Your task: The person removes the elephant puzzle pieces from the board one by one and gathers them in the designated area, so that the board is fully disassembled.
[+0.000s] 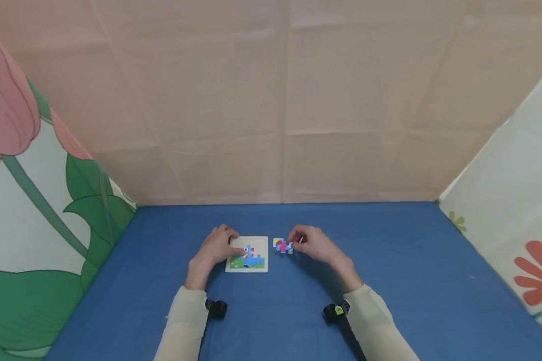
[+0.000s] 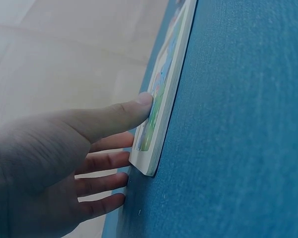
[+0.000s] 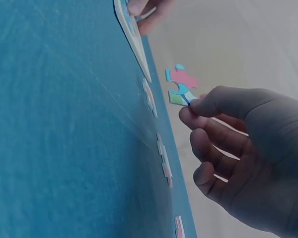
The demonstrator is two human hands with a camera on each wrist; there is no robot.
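Note:
A square jigsaw board [image 1: 247, 269] with a pale rim lies on the blue table, partly filled with a blue, green and red picture. At its left side is my left hand [image 1: 215, 244]: the thumb rests on the face near the rim, and the index fingertip is right at the edge. In the left wrist view the other fingers [image 2: 102, 186] extend loosely beside the corner. Right of the board, my right hand [image 1: 313, 243] pinches a pink, blue, green and white jigsaw piece [image 3: 181, 79] between thumb and index finger, raised above the table in the right wrist view.
Several loose jigsaw pieces [image 3: 164, 161] lie flat on the blue tablecloth [image 1: 275, 321] near the right hand. A yellow-cornered piece [image 1: 277, 241] is close to the board's right edge. A beige cloth wall [image 1: 280, 165] rises behind the table, with flower-printed panels at both sides.

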